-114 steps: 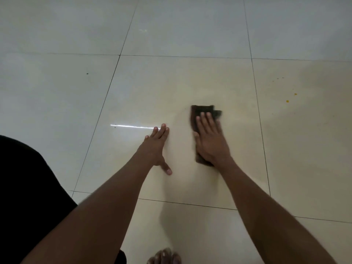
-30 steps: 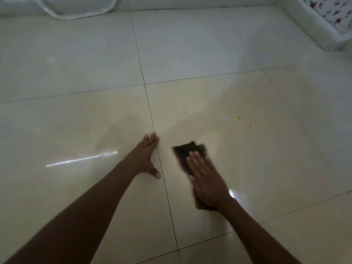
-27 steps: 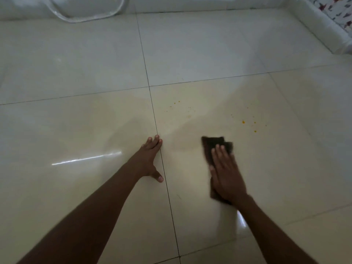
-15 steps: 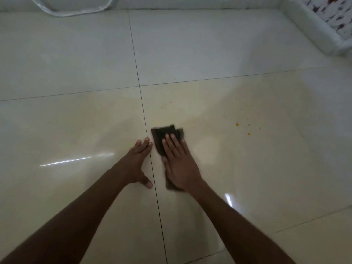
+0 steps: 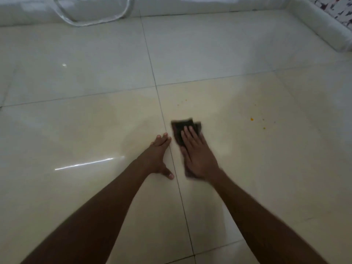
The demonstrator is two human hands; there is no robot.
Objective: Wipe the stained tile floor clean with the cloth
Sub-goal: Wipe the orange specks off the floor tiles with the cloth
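On the tile floor (image 5: 247, 168), nearest the camera, the left hand (image 5: 157, 155) lies palm-down, fingers together, thumb splayed, just left of a grout line (image 5: 172, 159). Just right of it, the right hand (image 5: 197, 155) presses flat, fingers extended, on the dark cloth (image 5: 183, 126). Beyond, orange stain spots (image 5: 251, 119) lie well right. No writing is legible.

cloth (image 5: 185, 128): slid back toward the grout line (image 5: 172, 159) — 0.9 s ago it was well right of it, now just beside it
right hand (image 5: 198, 155): came left with the cloth, flat on top, now close to the left hand (image 5: 159, 155)
orange specks (image 5: 251, 119): 0.9 s ago near the cloth's right — now well apart from it
view: tipped up since 3.8 s ago, wall base (image 5: 190, 8) shows
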